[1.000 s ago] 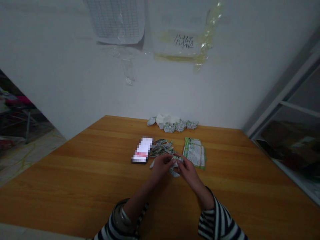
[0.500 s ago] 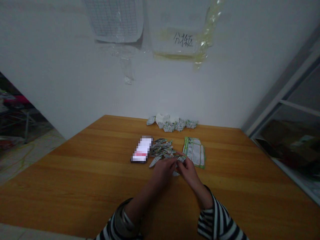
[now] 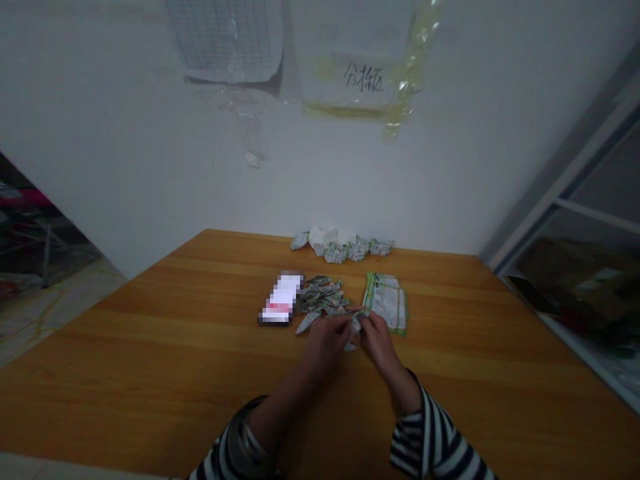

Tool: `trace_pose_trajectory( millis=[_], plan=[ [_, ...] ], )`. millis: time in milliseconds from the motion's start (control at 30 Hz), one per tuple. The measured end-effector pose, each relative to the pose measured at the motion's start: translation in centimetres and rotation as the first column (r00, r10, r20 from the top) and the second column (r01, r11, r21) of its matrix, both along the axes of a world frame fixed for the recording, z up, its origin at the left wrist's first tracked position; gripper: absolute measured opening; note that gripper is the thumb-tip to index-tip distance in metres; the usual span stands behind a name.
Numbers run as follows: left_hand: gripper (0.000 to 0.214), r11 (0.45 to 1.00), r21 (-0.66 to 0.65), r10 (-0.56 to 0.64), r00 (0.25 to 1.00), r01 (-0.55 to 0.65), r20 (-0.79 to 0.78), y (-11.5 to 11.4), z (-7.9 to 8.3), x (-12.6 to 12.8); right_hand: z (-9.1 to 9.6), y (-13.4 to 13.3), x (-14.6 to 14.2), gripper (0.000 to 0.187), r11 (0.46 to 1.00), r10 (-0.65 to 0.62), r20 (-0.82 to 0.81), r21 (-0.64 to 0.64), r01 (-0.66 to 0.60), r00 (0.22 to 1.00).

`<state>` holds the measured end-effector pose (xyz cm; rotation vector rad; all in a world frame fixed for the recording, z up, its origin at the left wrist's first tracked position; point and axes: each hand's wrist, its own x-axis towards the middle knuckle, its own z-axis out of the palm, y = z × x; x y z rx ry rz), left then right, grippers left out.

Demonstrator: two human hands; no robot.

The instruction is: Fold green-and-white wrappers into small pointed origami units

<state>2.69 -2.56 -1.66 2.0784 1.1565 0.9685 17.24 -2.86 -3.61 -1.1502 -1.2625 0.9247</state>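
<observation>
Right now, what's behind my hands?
Behind your left hand lies a heap of folded printed pieces; behind your right hand, green-edged sheets. Whatever the hands cover can't be seen.

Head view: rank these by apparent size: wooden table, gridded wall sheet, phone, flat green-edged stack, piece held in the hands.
1. Wooden table
2. Gridded wall sheet
3. Flat green-edged stack and phone: too alike to rank
4. Held piece: smallest showing, partly covered

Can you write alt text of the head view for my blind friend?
Left hand and right hand pinch a small printed piece over a wooden table. A pile of similar pieces lies beyond, between a phone and green-edged sheets; a crumpled row lies near the wall.
</observation>
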Motion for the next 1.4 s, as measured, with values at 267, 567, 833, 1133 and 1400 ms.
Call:
trace_pose_trajectory(
  millis=[267, 567, 833, 1133, 1400],
  plan=[
    [0.028, 0.975, -0.211, 0.005, 0.940, 0.072, 0.342, 0.9, -0.4, 0.3, -0.2, 0.4, 0.4, 0.030, 1.000, 0.014, 0.123, 0.017, -0.016, 0.992],
    [0.025, 1.000, -0.005, 0.003, 0.999, -0.003, -0.032, 0.1, -0.4, 0.0, -0.6, -0.1, -0.4, 0.030, 0.999, -0.041, 0.165, -0.020, 0.045, 0.985],
    [0.034, 0.994, -0.099, -0.027, 0.973, 0.051, 0.228, 0.3, 0.6, 0.5, 0.0, 0.0, 0.2, 0.035, 0.997, -0.065, 0.049, 0.050, 0.063, 0.997],
    [0.047, 0.933, -0.326, -0.033, 0.938, 0.153, 0.344, 1.5, 0.0, -0.5, 0.2, -0.3, 0.5, 0.042, 0.997, -0.019, 0.068, 0.075, 0.013, 0.998],
    [0.027, 0.977, -0.211, 0.094, 0.941, -0.025, 0.324, 1.2, 0.4, -0.5, 1.1, -0.7, 0.3, 0.044, 0.988, 0.152, -0.068, 0.006, -0.152, 0.986]
  ],
)
